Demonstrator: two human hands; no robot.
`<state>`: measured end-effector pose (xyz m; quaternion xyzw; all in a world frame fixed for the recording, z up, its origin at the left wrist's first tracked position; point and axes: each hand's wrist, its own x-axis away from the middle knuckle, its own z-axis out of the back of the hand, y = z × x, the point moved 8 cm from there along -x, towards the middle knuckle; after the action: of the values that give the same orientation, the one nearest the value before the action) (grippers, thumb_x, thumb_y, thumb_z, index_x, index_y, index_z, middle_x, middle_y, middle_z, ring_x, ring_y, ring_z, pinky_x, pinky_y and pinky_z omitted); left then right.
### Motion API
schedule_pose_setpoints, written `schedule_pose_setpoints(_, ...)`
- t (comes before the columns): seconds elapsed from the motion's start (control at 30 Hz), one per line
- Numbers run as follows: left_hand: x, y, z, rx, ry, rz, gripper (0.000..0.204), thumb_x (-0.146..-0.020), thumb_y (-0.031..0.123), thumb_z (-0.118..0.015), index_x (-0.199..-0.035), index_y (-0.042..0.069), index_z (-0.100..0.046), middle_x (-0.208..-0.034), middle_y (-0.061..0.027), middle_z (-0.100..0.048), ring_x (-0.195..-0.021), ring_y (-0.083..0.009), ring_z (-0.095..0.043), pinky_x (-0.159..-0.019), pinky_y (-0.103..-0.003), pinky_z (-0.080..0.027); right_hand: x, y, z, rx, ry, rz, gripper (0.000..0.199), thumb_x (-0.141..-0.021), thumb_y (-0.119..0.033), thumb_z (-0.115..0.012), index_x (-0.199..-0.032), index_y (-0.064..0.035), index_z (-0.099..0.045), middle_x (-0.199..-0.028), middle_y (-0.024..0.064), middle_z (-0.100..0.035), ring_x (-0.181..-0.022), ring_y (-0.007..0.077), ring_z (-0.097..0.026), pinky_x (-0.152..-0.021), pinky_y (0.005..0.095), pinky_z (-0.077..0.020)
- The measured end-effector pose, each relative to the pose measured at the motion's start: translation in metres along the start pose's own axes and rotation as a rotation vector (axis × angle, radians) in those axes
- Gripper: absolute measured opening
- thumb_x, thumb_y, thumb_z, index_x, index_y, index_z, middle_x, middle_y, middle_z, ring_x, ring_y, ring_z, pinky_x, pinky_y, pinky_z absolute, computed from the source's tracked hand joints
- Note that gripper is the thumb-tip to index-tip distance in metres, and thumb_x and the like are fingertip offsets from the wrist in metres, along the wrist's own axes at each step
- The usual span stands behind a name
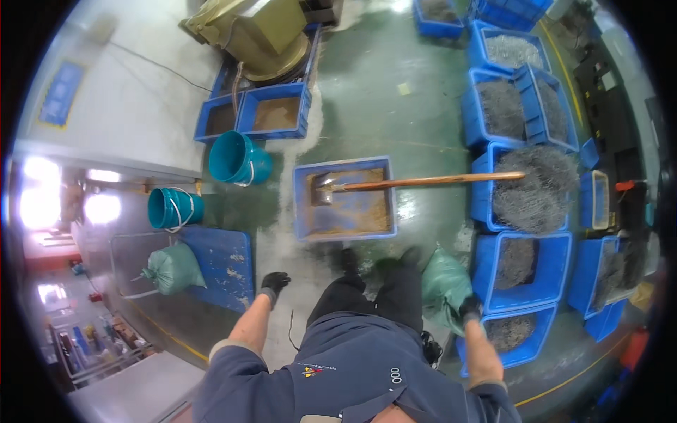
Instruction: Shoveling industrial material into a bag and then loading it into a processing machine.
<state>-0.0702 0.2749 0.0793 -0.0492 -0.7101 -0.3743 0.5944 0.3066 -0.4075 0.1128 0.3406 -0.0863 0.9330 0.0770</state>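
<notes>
My right hand (470, 307), in a dark glove, is closed on the top of a pale green woven sack (446, 282) that is full and stands by my right leg, beside the blue bins. Out to my left, my left hand (276, 282), also gloved, hangs over the floor with nothing in it, its fingers loosely stretched. Ahead of my feet lies a blue tub (305, 206) with tan residue inside. A shovel (423, 181) rests with its metal blade in this tub and its wooden handle reaching right, over a heap of grey metal shavings (534, 189).
Blue bins (568, 271) of grey shavings line the right side. At left are two teal buckets (220, 158) and a blue platform cart (226, 264) bearing another green sack (173, 271). An olive machine (264, 39) stands far left above blue trays (305, 113).
</notes>
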Motion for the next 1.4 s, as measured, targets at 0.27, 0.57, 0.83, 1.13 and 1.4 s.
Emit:
schedule_pose_setpoints(0.27,0.1,0.036,-0.103,-0.042,0.199,-0.033,0.028,-0.093,0.017,-0.052,-0.109,-0.006,-0.059,-0.105,-0.0211,-0.066,-0.094,-0.0336,-0.066,-0.09,-0.044,-0.053,-0.212,-0.296,0.094,0.593,0.009,0.553,0.061,-0.093,-0.034,-0.039,-0.146,-0.0064,-0.032,-0.151,0.0152,-0.031,-0.141,0.0267,-0.026,-0.115,0.0409,-0.0207)
schedule_pose_setpoints(0.57,0.117,0.049,-0.262,-0.169,0.193,0.148,0.035,-0.093,0.019,-0.052,-0.12,-0.004,-0.055,-0.118,-0.0184,-0.062,-0.11,-0.0284,-0.061,-0.099,-0.036,-0.047,-0.418,-0.339,0.062,0.738,-0.222,0.638,0.031,-0.089,-0.018,-0.048,-0.111,-0.0126,-0.068,-0.113,0.0159,-0.065,-0.108,0.0284,-0.062,-0.096,0.0412,-0.0455)
schedule_pose_setpoints(0.83,0.144,0.108,-0.31,-0.142,0.228,0.019,0.033,-0.094,0.02,-0.06,-0.116,-0.004,-0.059,-0.113,-0.0164,-0.065,-0.105,-0.0291,-0.063,-0.096,-0.038,-0.048,-0.333,-0.283,0.093,0.663,-0.407,0.71,0.029,-0.077,-0.028,-0.058,-0.099,-0.0135,-0.071,-0.102,0.0158,-0.068,-0.097,0.0343,-0.065,-0.085,0.0408,-0.0519)
schedule_pose_setpoints(1.13,0.139,0.135,-0.319,0.002,0.184,-0.049,0.026,-0.096,0.012,-0.048,-0.115,-0.003,-0.058,-0.114,-0.0167,-0.064,-0.104,-0.0305,-0.063,-0.097,-0.039,-0.049,-0.248,-0.181,0.142,0.497,-0.432,0.379,0.035,-0.082,-0.034,-0.061,-0.109,-0.0138,-0.067,-0.107,0.0171,-0.066,-0.1,0.0339,-0.064,-0.085,0.0437,-0.0512)
schedule_pose_setpoints(1.4,0.099,0.16,-0.358,0.049,0.038,-0.119,0.027,-0.094,0.011,-0.053,-0.116,-0.003,-0.057,-0.113,-0.0174,-0.064,-0.104,-0.031,-0.063,-0.096,-0.038,-0.049,-0.252,-0.238,0.176,0.496,-0.251,0.417,0.035,-0.082,-0.032,-0.059,-0.111,-0.0129,-0.068,-0.113,0.0174,-0.065,-0.104,0.0337,-0.063,-0.086,0.0423,-0.0515)
